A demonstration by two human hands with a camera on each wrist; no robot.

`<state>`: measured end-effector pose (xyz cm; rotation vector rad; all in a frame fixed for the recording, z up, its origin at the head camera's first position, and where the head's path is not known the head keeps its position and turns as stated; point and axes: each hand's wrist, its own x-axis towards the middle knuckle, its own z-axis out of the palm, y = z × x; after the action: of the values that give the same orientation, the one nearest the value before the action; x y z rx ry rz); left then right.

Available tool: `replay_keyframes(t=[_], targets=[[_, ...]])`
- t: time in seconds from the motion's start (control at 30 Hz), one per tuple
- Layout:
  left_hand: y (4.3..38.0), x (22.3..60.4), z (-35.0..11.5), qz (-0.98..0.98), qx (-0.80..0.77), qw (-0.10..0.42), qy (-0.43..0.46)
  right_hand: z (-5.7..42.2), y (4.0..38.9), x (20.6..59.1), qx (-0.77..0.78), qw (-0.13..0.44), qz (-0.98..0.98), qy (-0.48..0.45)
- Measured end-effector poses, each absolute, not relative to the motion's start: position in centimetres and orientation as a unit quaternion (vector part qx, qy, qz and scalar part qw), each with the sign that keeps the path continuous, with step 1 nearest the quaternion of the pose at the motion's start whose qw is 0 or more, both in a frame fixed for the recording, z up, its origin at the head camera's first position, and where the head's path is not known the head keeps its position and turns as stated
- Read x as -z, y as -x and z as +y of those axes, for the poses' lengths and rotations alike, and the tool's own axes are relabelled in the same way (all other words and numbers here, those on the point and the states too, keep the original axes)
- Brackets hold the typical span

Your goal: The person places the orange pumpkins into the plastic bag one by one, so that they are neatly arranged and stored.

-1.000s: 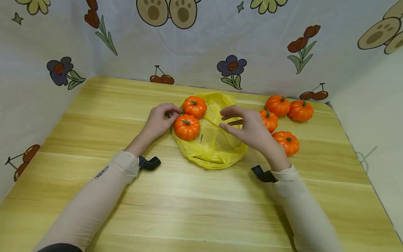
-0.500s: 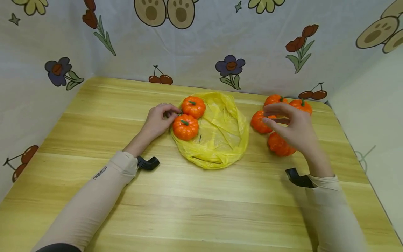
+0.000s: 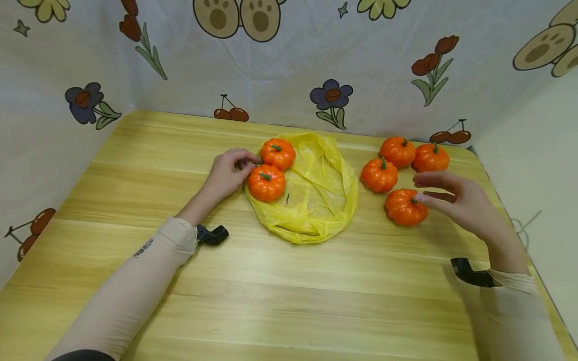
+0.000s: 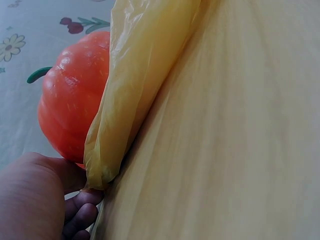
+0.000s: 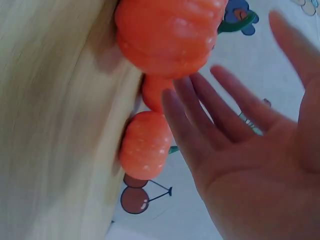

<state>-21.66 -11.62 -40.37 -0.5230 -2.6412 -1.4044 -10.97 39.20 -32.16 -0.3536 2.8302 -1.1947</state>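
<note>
Left fingers [image 4: 82, 216] pinch bag [image 4: 137, 60]; head view obscures contact.

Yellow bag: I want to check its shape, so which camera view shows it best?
The head view: it shows nearly the whole yellow bag, though two pumpkins cover part. The left wrist view shows only one side, pinched by the left hand; the right wrist view shows none.

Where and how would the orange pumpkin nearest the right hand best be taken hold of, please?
I'd grip the orange pumpkin by its rounded sides, probably from above and the right: it stands upright, green stem up, and neighbouring pumpkins sit farther back.
</note>
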Motion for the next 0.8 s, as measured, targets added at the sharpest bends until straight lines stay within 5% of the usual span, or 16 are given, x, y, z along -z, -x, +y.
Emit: replay_keyframes(t=[0.33, 0.8], targets=[[21.6, 40.3, -11.7, -0.87, 0.461, 0.05, 0.168, 39.2, 11.0, 32.8, 0.318, 0.123, 0.931, 0.131], [21.7, 40.3, -11.7, -0.869, 0.462, 0.05, 0.17, 39.8, 11.2, 33.4, 0.314, 0.106, 0.932, 0.149]])
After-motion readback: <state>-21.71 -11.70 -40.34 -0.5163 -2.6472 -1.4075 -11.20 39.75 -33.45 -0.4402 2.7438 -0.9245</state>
